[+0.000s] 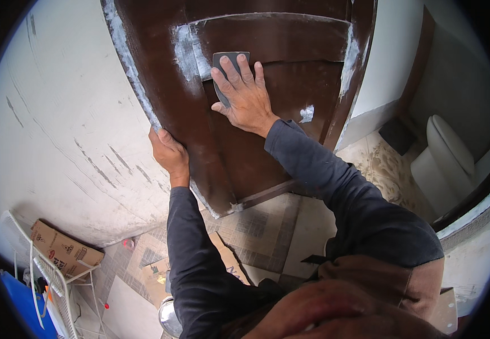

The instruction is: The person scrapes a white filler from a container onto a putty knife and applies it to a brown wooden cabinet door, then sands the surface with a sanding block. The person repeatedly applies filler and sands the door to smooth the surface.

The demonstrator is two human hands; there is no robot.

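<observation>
One grey pad [234, 60], long axis twelve-to-six, beneath our flattened right hand [248, 104]; one brown door [284, 93], eight-o'clock edge gripped by our left hand [170, 155].

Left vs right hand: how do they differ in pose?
The left hand wraps around the edge of the brown door; the right hand lies flat over a dark gray pad on its face.
The left hand's fingers curl; the right hand's are extended and slightly spread.
The left hand sits lower in the picture than the right hand.
Shared: both bare, both at the door.
</observation>
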